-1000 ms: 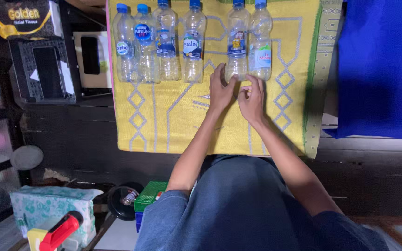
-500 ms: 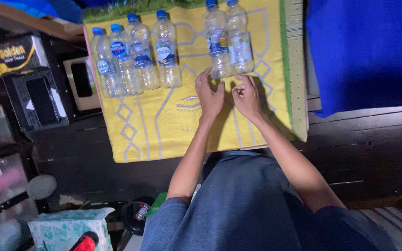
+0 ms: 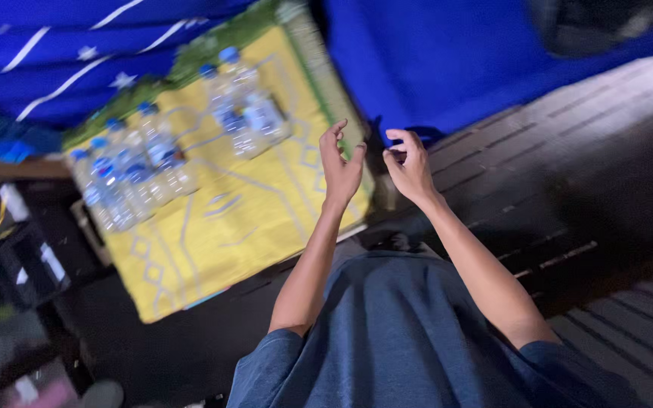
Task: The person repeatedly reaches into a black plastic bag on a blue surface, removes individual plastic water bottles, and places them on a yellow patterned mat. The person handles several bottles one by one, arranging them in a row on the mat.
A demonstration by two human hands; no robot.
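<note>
Above the yellow mat, left hand and right hand hover open and empty, near the paired bottles.

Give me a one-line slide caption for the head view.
Both bare hands, left and right, raised empty above a yellow mat holding six plastic bottles; the view is tilted and blurred.

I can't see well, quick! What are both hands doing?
Left hand: open, holding nothing.
Right hand: fingers curled, holding nothing.
</note>
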